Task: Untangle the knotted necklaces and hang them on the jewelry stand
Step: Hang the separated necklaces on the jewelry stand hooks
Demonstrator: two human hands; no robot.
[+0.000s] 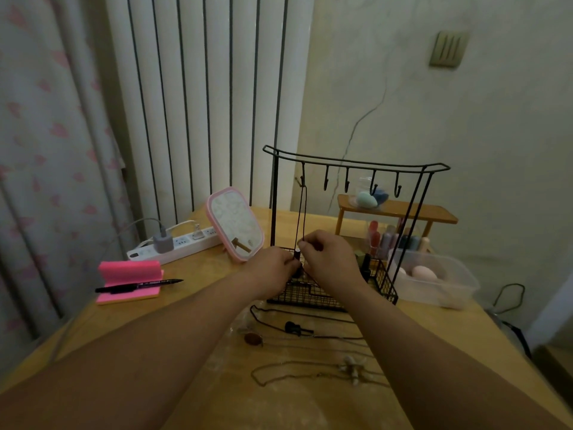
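The thin black cord necklace (304,209) hangs from the leftmost hook of the black wire jewelry stand (356,165), its long axis near vertical and its pendant end pointing down. The right hand (328,259) has its grip pinching the cord, and the left hand (269,268) seems to pinch the dark pendant. The step looks like settling this hang. Next calls for a gentle release, then the tangled necklaces (294,328) on the wooden worktop (192,321).

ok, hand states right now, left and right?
Left hand: holding the black cord necklace at its pendant.
Right hand: pinching the same cord higher up.
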